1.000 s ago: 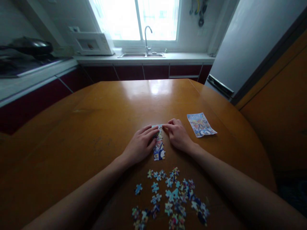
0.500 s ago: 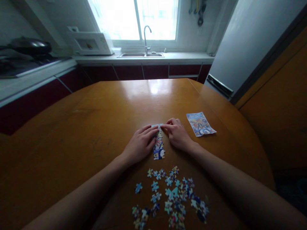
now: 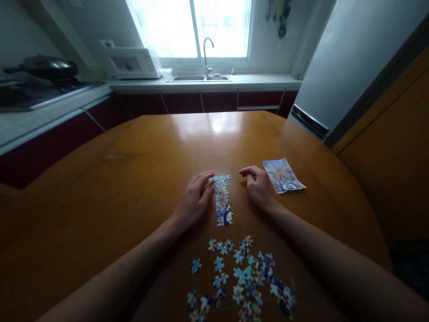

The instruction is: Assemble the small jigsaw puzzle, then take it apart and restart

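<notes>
A narrow strip of joined jigsaw pieces [image 3: 222, 199] lies flat on the table, with a jagged right side and a dark blue and white lower end. My left hand [image 3: 193, 197] rests along its left edge, fingers stretched forward and the fingertips at the top left corner. To the right of the strip and apart from it is my right hand [image 3: 260, 187], loosely bent with the index finger pointing left and nothing visible in it. Nearer to me lie many loose jigsaw pieces [image 3: 248, 273] in a scattered pile, with a single blue piece [image 3: 196, 266] off to its left.
A creased picture sheet [image 3: 284, 175] lies just right of my right hand. The wooden table [image 3: 161, 147] has rounded sides. Beyond it stand a counter with a sink [image 3: 187, 78], a microwave [image 3: 132, 63], a pan [image 3: 50, 67] on the stove, and a fridge [image 3: 331, 62].
Both hands have drawn apart from the top of the strip, left hand leftward and right hand rightward, uncovering the whole strip. The view has shifted slightly.
</notes>
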